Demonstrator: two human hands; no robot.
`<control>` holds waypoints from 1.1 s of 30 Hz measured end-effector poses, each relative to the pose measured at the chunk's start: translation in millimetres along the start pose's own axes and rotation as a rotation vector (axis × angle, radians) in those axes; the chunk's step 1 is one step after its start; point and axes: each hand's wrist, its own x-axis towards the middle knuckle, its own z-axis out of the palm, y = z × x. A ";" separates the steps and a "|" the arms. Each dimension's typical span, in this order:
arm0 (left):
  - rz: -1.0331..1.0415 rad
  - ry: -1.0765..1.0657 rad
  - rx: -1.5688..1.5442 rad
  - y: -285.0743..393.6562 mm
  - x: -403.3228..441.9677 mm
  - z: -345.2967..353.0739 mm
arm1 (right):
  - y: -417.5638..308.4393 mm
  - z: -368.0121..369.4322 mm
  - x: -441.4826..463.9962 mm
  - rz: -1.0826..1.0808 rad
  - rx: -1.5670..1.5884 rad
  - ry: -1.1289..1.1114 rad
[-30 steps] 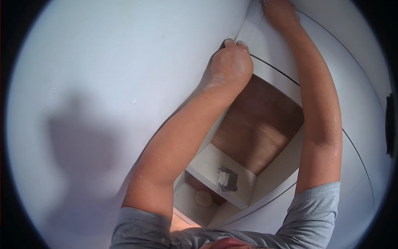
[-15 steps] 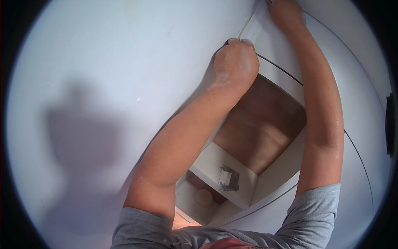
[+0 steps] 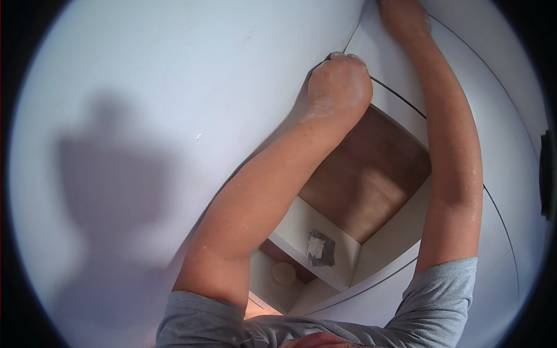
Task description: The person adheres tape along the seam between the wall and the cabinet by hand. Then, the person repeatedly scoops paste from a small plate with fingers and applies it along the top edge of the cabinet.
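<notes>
My left hand (image 3: 341, 86) is closed in a fist against the seam (image 3: 351, 39) where the white wall (image 3: 232, 75) meets the white cabinet (image 3: 400, 64). Pale dust or paste coats its knuckles and wrist. What its fingers grip is hidden. Higher up, at the top edge of the view, my right hand (image 3: 404, 20) is also closed, near the same corner. Its fingertips are partly cut off, and anything in them is too small to make out. The thin line of the seam runs between the two hands.
Below my arms is an open cabinet compartment with a brown back panel (image 3: 371, 168). On its white shelf (image 3: 296, 223) lies a dark square with white paste (image 3: 319, 248). A round pale object (image 3: 284, 273) sits in the lower compartment. A dark object (image 3: 545, 174) stands at the far right.
My left hand has shifted slightly right, staying near the seam. My right hand has moved a little to the right too. The pale strip along the seam above my left hand now looks like a thin dark line.
</notes>
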 end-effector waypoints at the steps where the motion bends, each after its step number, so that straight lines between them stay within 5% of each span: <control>1: 0.003 -0.005 0.007 -0.3 0.6 1.1 | -0.6 -0.3 -0.1 -0.004 -0.007 -0.002; 19: -0.004 -0.075 0.031 -1.2 6.9 4.1 | 0.7 12.7 1.5 -0.034 -0.229 -0.142; 33: 0.040 -0.048 0.087 -3.3 3.5 4.2 | 4.9 0.1 2.2 -0.099 -0.031 0.061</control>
